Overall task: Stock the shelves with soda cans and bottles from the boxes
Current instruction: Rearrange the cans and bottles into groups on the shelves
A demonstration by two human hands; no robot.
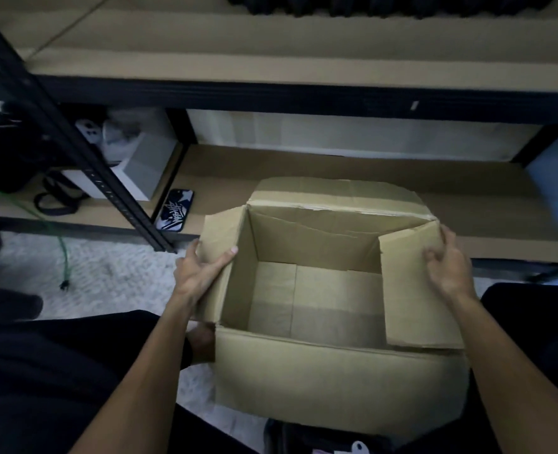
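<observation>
An open cardboard box (330, 365) stands on the floor between my knees, in front of the shelf unit. Its inside shows only bare cardboard; no cans or bottles are in it. My left hand (199, 273) grips the left side flap, thumb laid along the flap's inner face. My right hand (447, 260) holds the right side flap, which leans inward over the box, with fingers curled over its far edge. The low shelf board (303, 165) behind the box is bare. On the upper shelf (271, 60) a row of dark objects (385, 4) shows at the top edge.
A black shelf upright (84, 155) slants down left of the box. Beside it on the low shelf lie a phone (175, 209), a white box (133, 172) and dark cables. A green cord (63, 250) trails over the pale carpet.
</observation>
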